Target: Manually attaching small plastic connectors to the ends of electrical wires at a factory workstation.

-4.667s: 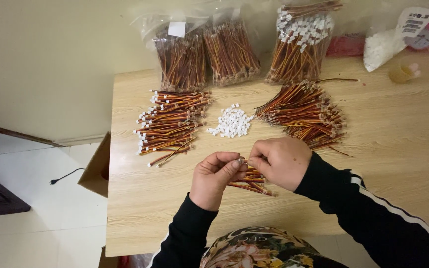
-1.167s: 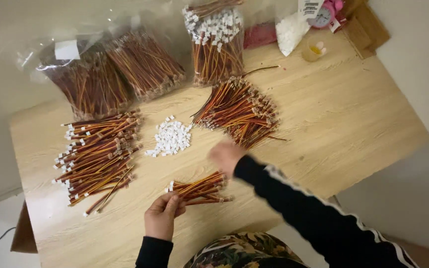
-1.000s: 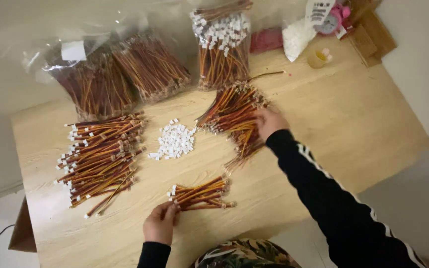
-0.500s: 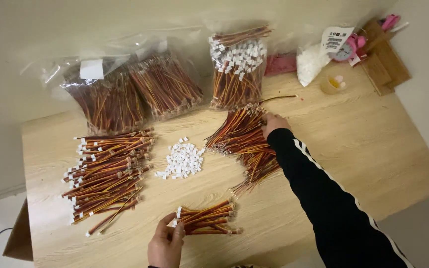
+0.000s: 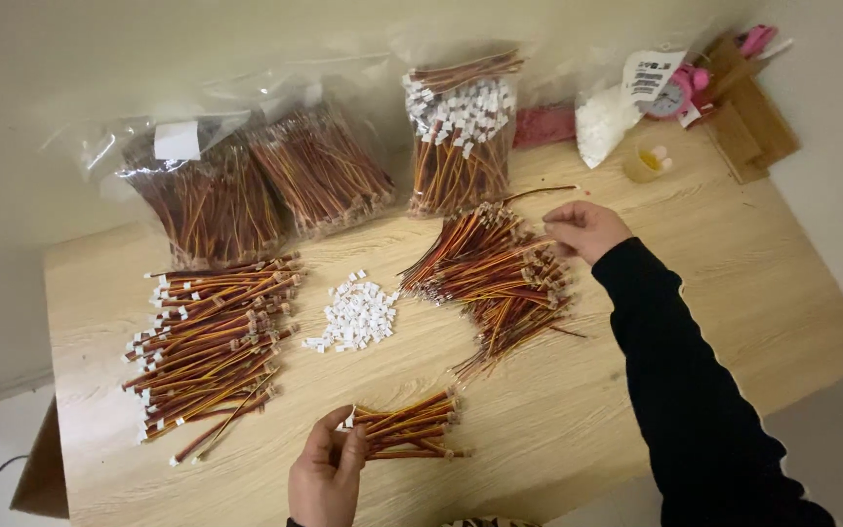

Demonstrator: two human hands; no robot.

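A small bundle of red-yellow-brown wire leads [image 5: 410, 429] with white end connectors is pinched by the left hand [image 5: 327, 478], below the white connector heap [image 5: 355, 315]. The right hand [image 5: 585, 228], fingers curled, is set on the loose wire pile [image 5: 496, 275] right of that heap. Three wire heaps and three clear bags are counted.

The left hand [image 5: 329, 478] is cut off at the wrist by the bottom edge. The cardboard box [image 5: 36, 473] is mostly hidden behind the table [image 5: 734, 293]. The wire ends inside the plastic bags [image 5: 265, 185] are blurred, and the small yellow cup [image 5: 648, 162] shows contents too small to tell.
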